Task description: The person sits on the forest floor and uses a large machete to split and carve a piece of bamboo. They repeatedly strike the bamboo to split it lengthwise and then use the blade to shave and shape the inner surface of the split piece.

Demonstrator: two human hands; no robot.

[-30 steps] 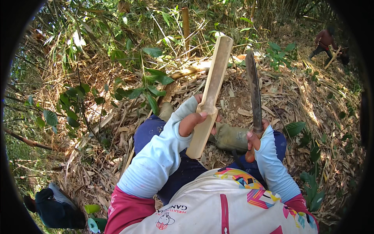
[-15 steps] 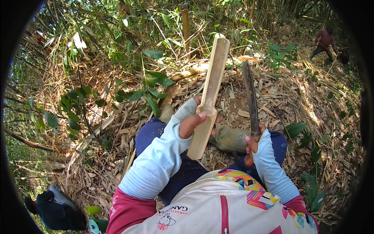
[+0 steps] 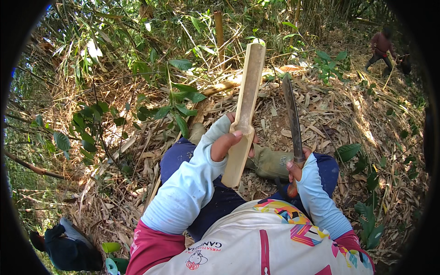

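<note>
My left hand [image 3: 226, 145] is closed round the middle of a split bamboo piece [image 3: 250, 91], thumb lying across it just by the raised joint. The pale hollow inner face is turned toward me, and the piece stands nearly upright with a slight lean to the right at its top. In my right hand [image 3: 298, 168] is a machete [image 3: 293, 114], gripped by its wooden handle, with the long dark blade pointing up and away. Blade and bamboo are apart, side by side. Some fingers of my left hand are hidden behind the bamboo.
Beneath my hands are my bent legs and a green boot [image 3: 270, 162]. Dry leaves [image 3: 316, 123] cover the ground ahead, with a leafy sapling [image 3: 181, 98] to the left. A person [image 3: 382, 48] stands far right; another person [image 3: 68, 247] is low left, near a green container [image 3: 111, 247].
The bamboo piece has tilted slightly to the left at its top. The machete's tip has also shifted a little left. Both grips stay the same.
</note>
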